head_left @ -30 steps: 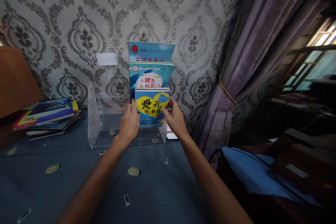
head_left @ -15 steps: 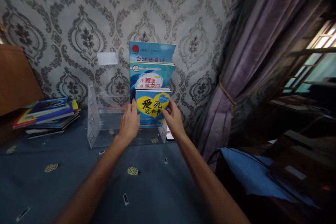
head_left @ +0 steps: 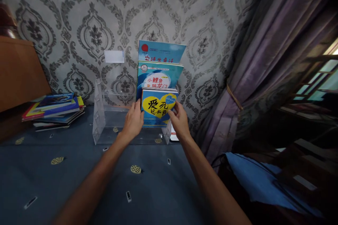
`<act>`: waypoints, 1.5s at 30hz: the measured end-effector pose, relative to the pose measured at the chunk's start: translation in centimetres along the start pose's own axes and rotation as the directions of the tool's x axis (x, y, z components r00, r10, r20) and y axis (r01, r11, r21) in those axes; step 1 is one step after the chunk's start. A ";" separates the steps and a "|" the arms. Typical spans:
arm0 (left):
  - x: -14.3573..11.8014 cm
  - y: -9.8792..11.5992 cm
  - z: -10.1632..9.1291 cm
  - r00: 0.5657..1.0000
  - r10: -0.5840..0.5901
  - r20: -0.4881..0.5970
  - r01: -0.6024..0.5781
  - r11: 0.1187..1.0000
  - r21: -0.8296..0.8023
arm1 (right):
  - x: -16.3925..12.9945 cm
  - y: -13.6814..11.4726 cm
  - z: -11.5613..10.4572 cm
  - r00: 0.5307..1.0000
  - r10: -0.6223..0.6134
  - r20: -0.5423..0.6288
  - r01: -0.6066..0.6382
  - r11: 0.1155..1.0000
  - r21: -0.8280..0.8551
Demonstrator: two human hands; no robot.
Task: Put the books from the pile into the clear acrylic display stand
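A clear acrylic book rack [head_left: 100, 123] stands on a blue patterned cloth against the wall. At its right end three books stand upright in tiers. The front one is a blue book with a yellow heart [head_left: 158, 107]. My left hand [head_left: 133, 123] grips its left edge and my right hand [head_left: 180, 121] grips its right edge. Behind it stands a teal book [head_left: 159, 75], and behind that a taller blue book [head_left: 161, 51].
A pile of flat books [head_left: 54, 111] lies at the left beside a brown wooden cabinet [head_left: 18, 74]. A purple curtain [head_left: 266, 52] hangs at the right, with a blue cloth [head_left: 253, 179] below it. Patterned wallpaper is behind the rack.
Both hands stay on the heart book's edges, and my right hand has closed in on its right edge. The view has shifted slightly left and up.
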State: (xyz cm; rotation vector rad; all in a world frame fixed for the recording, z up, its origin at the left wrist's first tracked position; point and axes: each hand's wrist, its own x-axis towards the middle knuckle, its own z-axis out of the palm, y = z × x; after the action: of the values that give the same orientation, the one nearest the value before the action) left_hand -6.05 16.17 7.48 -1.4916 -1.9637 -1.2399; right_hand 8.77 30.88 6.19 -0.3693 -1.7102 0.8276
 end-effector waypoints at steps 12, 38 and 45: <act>0.0 -0.1 0.2 0.999 -0.032 0.029 0.031 0.999 0.017 | -0.5 -0.5 0.4 0.999 0.000 -0.040 -0.002 0.999 -0.041; -5.7 -6.2 -1.7 0.924 0.338 0.176 -0.380 0.859 0.344 | -12.6 1.0 -0.2 0.998 0.059 -0.027 -0.065 0.936 -0.346; -5.1 -4.9 -2.0 0.958 0.245 0.148 -0.282 0.892 0.353 | -13.3 1.7 -0.5 1.000 0.024 -0.005 -0.024 0.930 -0.367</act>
State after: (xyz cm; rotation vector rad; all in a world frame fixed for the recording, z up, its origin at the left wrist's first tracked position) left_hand -9.04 11.34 2.78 -1.5758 -1.8476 -0.6458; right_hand 13.05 23.92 -4.44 -0.6449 -1.8643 0.5194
